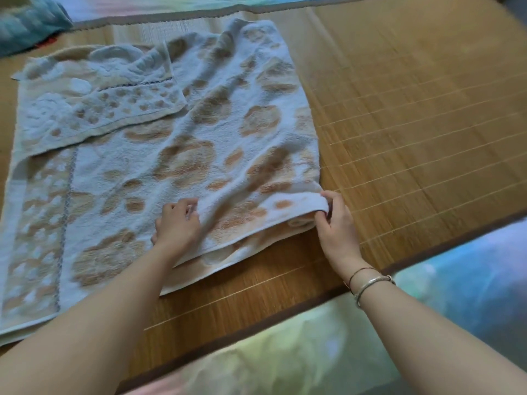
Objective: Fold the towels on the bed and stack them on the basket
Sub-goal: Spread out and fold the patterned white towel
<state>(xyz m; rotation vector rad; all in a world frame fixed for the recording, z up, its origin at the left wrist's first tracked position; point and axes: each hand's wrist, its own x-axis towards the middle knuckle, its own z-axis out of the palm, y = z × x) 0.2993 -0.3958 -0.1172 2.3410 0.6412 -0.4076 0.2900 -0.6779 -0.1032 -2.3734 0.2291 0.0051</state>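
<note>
A large white towel with tan flower patches (pixel 182 143) lies spread on the bamboo mat, doubled over, with its far left corner turned back. My right hand (pixel 335 220) pinches the towel's near right corner between thumb and fingers. Along the same near edge, further left, my left hand (pixel 176 223) grips a fold of the upper layer. The lower layer shows beneath the near edge. No basket is in view.
The bamboo mat (pixel 413 115) covers the bed and reaches far to the right of the towel. A teal towel (pixel 28 24) sits bunched at the far left corner. Pastel bedding (pixel 313 352) runs along the mat's near edge and its far edge.
</note>
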